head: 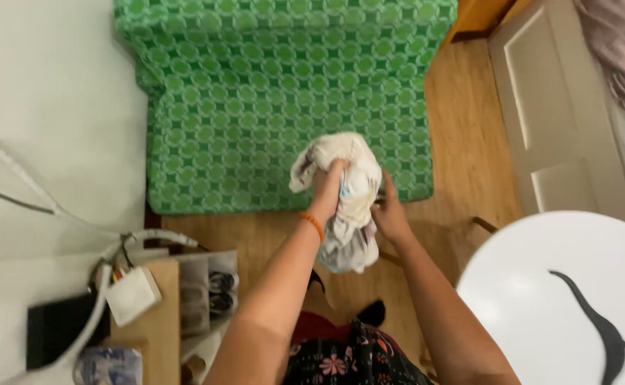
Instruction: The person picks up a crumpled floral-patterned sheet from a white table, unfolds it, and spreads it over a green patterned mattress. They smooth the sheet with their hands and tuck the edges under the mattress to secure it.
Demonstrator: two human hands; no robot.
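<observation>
A crumpled white cloth (352, 196) with pale printed patches hangs in front of me, over the front edge of a green patterned mattress (255, 107). My left hand (327, 187), with an orange band at the wrist, grips the cloth near its top. On the cloth's right side my right hand (389, 212) holds the bunched fabric, its fingers partly hidden behind it. The lower end of the cloth dangles above the wooden floor (462, 142).
A white round table (540, 299) with a black bird shape stands at the lower right. A white door (548, 107) lies to the right. At the lower left are a wooden shelf (148, 328), a white adapter with cables (133, 294) and shoes (221, 291).
</observation>
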